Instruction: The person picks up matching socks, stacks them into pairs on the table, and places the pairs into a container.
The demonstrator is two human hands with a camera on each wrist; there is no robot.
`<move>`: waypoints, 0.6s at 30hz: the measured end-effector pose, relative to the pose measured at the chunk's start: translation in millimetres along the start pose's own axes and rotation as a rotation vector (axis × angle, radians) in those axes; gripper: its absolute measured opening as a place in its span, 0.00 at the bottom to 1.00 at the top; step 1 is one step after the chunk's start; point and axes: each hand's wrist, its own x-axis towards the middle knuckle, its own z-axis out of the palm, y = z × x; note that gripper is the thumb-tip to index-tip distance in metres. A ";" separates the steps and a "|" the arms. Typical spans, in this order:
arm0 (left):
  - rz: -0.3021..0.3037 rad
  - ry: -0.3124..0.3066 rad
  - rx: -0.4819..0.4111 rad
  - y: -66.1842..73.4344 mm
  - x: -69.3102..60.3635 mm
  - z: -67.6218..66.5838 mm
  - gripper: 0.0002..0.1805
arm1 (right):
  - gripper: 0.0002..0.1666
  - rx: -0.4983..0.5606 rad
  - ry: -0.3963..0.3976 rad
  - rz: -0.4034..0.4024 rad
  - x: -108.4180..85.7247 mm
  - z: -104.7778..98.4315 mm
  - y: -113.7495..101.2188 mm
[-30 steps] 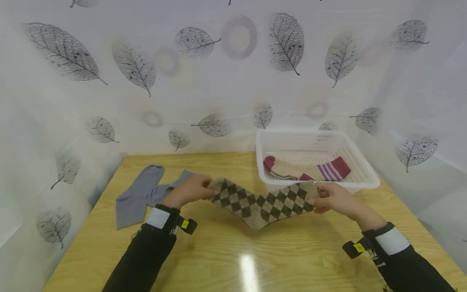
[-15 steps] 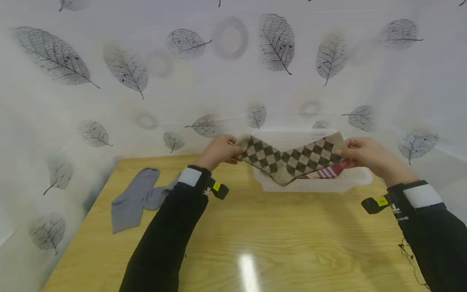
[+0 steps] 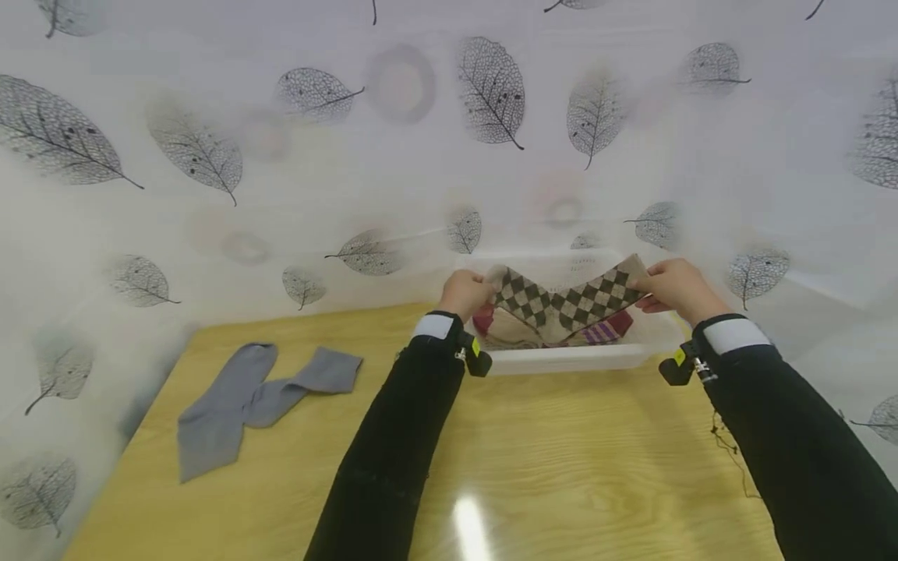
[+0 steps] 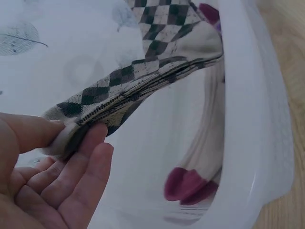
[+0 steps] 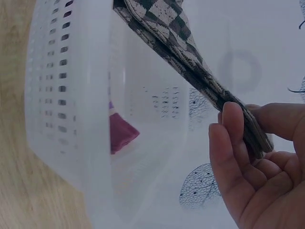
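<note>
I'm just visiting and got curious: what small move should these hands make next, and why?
Probably lower the diamond-patterned socks into the white basket: the left hand and right hand pinch opposite ends, the middle sags over the basket, and cream-and-maroon socks already lie inside.

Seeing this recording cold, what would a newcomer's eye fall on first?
Probably the diamond-patterned socks, held between the left hand and right hand over the white basket. Next, the beige socks with maroon ends lying in that basket, and the gray socks on the table, at the left in the head view.
</note>
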 end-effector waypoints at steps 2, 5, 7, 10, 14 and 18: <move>-0.026 0.012 0.034 -7.7 5.6 3.5 0.16 | 0.29 -0.002 0.010 0.011 8.3 8.1 3.6; -0.077 0.003 0.053 -19.4 14.6 9.0 0.16 | 0.27 -0.009 0.020 0.041 18.1 19.6 11.3; -0.117 -0.028 0.009 -24.7 19.9 13.4 0.17 | 0.27 -0.028 0.024 0.066 21.3 25.0 17.4; -0.107 -0.056 0.031 -25.7 25.6 18.8 0.20 | 0.29 -0.044 0.032 0.090 23.6 29.2 24.0; -0.019 -0.048 0.211 -18.7 24.5 21.6 0.15 | 0.31 -0.046 0.029 0.092 27.2 33.7 27.0; 0.018 -0.016 0.347 -13.2 18.3 22.5 0.16 | 0.27 -0.074 0.018 0.102 32.0 41.6 30.3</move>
